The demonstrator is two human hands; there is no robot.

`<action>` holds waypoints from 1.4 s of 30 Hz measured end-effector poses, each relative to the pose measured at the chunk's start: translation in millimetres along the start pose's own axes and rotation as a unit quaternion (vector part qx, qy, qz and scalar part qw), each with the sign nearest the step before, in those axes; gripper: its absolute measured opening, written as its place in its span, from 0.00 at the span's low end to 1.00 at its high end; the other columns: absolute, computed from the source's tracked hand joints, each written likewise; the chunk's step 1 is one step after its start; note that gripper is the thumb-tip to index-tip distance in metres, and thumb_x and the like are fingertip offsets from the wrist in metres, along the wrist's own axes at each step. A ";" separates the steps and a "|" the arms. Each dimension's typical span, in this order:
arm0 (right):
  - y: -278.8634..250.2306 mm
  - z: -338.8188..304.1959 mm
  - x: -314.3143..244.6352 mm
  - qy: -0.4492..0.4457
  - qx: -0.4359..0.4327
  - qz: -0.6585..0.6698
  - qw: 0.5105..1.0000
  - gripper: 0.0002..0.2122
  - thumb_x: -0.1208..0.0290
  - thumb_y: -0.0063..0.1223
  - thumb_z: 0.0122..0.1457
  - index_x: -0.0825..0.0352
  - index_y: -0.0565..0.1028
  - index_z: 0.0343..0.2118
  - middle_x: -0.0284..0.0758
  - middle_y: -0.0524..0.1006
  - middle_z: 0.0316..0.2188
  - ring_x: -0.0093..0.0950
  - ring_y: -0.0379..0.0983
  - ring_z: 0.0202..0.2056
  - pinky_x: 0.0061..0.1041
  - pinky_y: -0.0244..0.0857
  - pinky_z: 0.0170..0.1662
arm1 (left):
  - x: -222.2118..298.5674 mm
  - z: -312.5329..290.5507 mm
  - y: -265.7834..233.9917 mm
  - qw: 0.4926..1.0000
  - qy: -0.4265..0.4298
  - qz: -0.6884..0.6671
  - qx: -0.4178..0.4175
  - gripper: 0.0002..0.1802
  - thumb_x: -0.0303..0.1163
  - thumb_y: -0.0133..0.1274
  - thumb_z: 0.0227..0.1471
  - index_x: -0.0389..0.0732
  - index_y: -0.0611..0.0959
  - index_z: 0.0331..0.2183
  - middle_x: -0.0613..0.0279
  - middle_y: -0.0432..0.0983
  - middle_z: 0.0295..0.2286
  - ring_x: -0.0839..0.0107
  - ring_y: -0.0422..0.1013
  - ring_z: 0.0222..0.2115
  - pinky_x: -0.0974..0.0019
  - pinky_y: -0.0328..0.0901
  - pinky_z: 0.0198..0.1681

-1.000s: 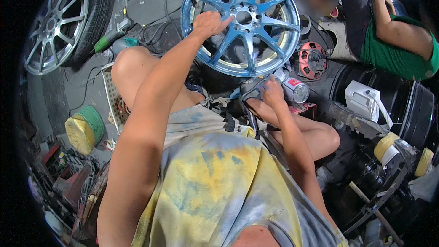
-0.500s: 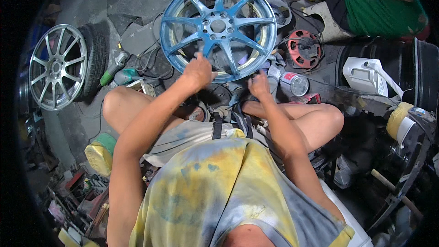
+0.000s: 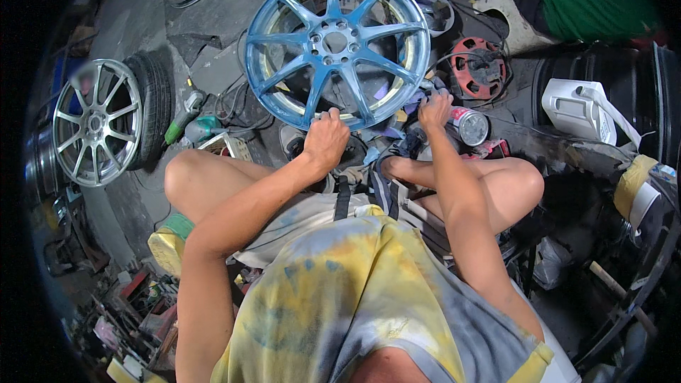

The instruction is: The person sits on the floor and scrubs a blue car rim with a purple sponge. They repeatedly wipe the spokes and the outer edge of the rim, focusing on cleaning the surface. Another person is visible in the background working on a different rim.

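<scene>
A multi-spoke wheel rim (image 3: 333, 71), patchy blue with paler worn areas, lies before my crossed legs. My left hand (image 3: 328, 140) is at its near edge, fingers curled over the outer lip beside a spoke. Whatever those fingers may hold is hidden. Just beyond the rim's near right edge is my right hand (image 3: 435, 109), fingers bent and drawn together among crumpled blue and purple scraps (image 3: 411, 105). I cannot make out whether a scrap is in it. A round can (image 3: 471, 128) stands close by that hand.
At left a silver wheel (image 3: 96, 124) leans by a tyre, near a green-bodied power tool (image 3: 181, 119). A red cable reel (image 3: 478, 67), a white container (image 3: 578, 112) and a dark barrel lie at right. Another person's green clothing (image 3: 592, 3) shows at top right. Cables cross the floor.
My left hand has slid nearer me and right, off the spoke to the rim's near edge. My right hand has moved right and farther away, from the near edge to the scraps.
</scene>
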State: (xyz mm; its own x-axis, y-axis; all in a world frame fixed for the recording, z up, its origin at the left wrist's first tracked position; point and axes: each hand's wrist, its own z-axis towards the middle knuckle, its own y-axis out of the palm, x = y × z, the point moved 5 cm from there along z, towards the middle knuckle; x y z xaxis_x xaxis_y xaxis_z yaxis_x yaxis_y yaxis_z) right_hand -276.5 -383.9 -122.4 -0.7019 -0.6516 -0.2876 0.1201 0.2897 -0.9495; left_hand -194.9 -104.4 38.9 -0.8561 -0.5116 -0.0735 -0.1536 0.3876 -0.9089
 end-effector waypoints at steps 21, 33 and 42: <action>31.0 87.4 69.2 -0.032 -0.137 0.058 0.988 0.14 0.61 0.56 0.58 0.60 0.82 0.44 0.49 0.81 0.40 0.47 0.78 0.45 0.42 0.70 0.47 | 30.5 22.5 -34.0 0.979 0.126 -0.157 -0.032 0.23 0.48 0.56 0.57 0.37 0.86 0.24 0.51 0.81 0.24 0.55 0.81 0.31 0.58 0.74 0.33; 10.6 23.3 41.7 -0.009 -0.234 -0.060 0.970 0.21 0.64 0.63 0.54 0.65 0.75 0.49 0.51 0.74 0.51 0.51 0.73 0.52 0.46 0.70 0.53 | 78.3 -4.5 -44.0 0.964 0.190 -0.150 -0.108 0.23 0.49 0.57 0.56 0.37 0.87 0.26 0.48 0.82 0.25 0.53 0.81 0.29 0.56 0.75 0.33; -3.0 55.6 64.9 -0.052 -0.062 0.127 0.989 0.08 0.68 0.52 0.58 0.66 0.80 0.34 0.46 0.81 0.39 0.42 0.78 0.40 0.40 0.70 0.42 | 102.9 -10.9 -49.9 0.964 0.189 -0.142 -0.120 0.18 0.44 0.58 0.54 0.37 0.88 0.27 0.48 0.83 0.29 0.54 0.82 0.32 0.56 0.75 0.34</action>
State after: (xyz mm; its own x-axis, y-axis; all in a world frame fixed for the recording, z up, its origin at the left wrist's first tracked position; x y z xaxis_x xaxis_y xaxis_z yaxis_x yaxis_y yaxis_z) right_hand -283.3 -466.0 -145.1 -0.5830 -0.6132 -0.5330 0.1930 0.5327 -0.8240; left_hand -280.7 -168.0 81.1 -0.8740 -0.3253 0.3610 -0.4800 0.4616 -0.7461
